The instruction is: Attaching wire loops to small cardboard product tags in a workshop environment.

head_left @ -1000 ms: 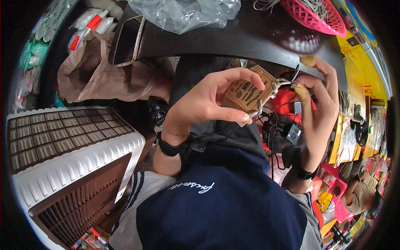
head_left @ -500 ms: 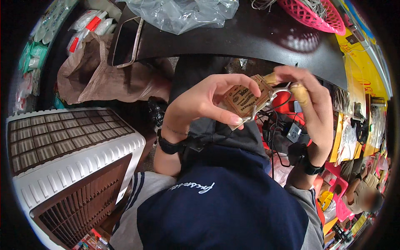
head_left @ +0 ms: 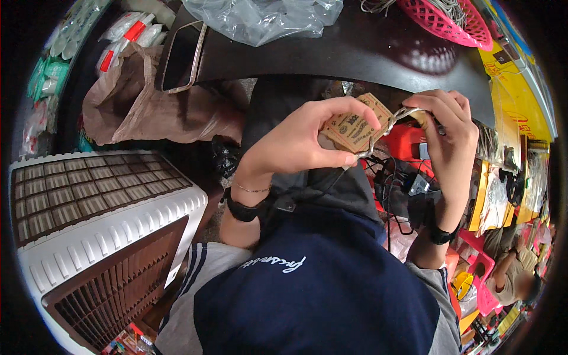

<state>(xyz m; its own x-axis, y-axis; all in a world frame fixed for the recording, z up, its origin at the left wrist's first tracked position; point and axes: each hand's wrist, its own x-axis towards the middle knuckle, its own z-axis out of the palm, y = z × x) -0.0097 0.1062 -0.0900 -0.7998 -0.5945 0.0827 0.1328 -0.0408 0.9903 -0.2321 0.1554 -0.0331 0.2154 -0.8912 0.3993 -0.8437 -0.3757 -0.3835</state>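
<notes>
Between the thumb and fingers of my left hand (head_left: pixel 302 133) is a small, square, brown card-like piece with dark print (head_left: pixel 358 127); whether it is a flat card or a thin box I cannot tell. A silvery twisted cord (head_left: pixel 383 131) runs along its right edge, from beside my left thumb up to my right hand (head_left: pixel 447 121). The fingertips and thumb of my right hand are closed on the cord's upper end. Yellowish coverings show on my right thumb and a finger. Both hands are above my lap, just short of the dark table's near edge.
On the dark table (head_left: pixel 355 65) lie a clear plastic bag (head_left: pixel 260 21), a phone (head_left: pixel 182 56) and a pink basket (head_left: pixel 447 26) of silvery cords. A white and brown air cooler (head_left: pixel 112 236) stands at left. Black cables (head_left: pixel 390 201) hang at right; another person (head_left: pixel 515 272) is beyond.
My right hand has moved slightly right and away from the brown card-like piece. The cord between both hands now looks drawn out and twisted. My left hand keeps its grip.
</notes>
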